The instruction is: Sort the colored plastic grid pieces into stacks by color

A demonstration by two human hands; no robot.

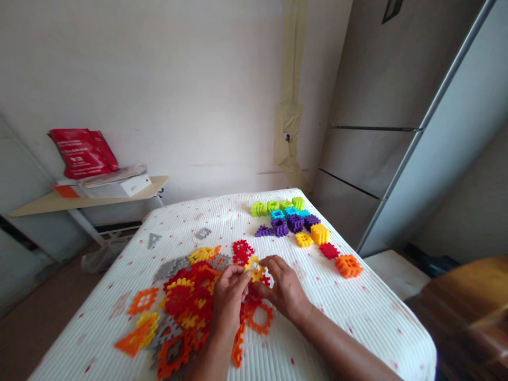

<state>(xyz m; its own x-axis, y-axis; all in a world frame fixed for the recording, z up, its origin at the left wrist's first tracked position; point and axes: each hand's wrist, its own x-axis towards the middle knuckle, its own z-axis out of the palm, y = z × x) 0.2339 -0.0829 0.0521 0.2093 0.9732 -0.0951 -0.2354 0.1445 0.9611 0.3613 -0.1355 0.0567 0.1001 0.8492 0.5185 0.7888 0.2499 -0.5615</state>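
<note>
A yellow interlocking plastic tile (pixel 255 263) with toothed edges is held up between my hands, over the right side of a loose pile. My left hand (pixel 230 290) pinches its left edge between thumb and fingers. My right hand (pixel 286 288) has its index finger and thumb at the tile's right side, partly curled around it. Red toothed tiles (pixel 242 251) lie just beyond the held tile. Beneath and left of my hands spreads a mixed pile of red tiles (pixel 178 300), with orange, yellow and grey ones among them. An orange tile with a round opening (pixel 270 318) lies below my right hand.
Stacks sorted by colour stand at right: green (pixel 259 209), purple (pixel 280 227), yellow (pixel 319 233), red (pixel 329 250) and orange (pixel 349 266). Grey tiles (pixel 203 233) lie farther back on the white quilted cover (pixel 317 328). A side table (pixel 159 185) and a refrigerator (pixel 357 153) flank it.
</note>
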